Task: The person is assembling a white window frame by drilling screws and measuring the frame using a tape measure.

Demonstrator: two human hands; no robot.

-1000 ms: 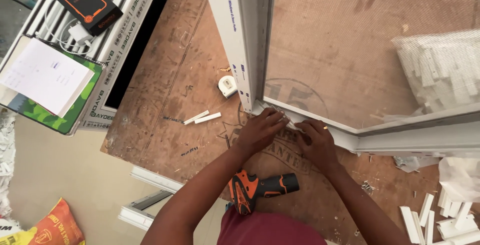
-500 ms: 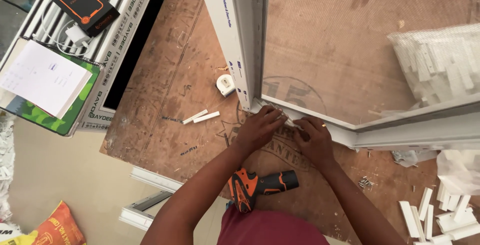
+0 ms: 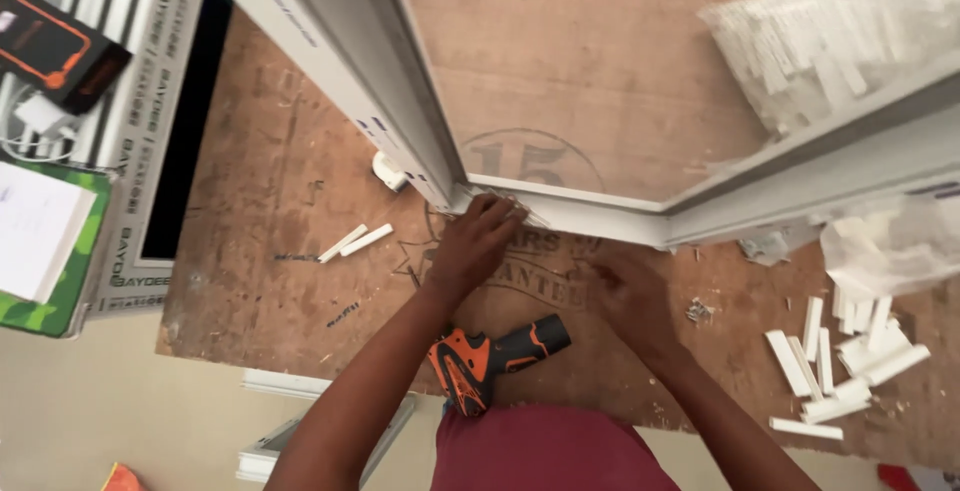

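Head view: left hand [image 3: 470, 249] pressed, fingers together, on the white plastic window frame [image 3: 560, 213] corner at centre; right hand [image 3: 628, 293] blurred below it, grip unclear. Risk: the orange-black cordless drill [image 3: 495, 356] at the bench edge could get knocked off by an elbow.

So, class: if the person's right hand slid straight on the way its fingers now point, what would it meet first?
The right hand points up and left along the plywood table. It would probably first meet the white window frame near the left hand, though depth is unclear.
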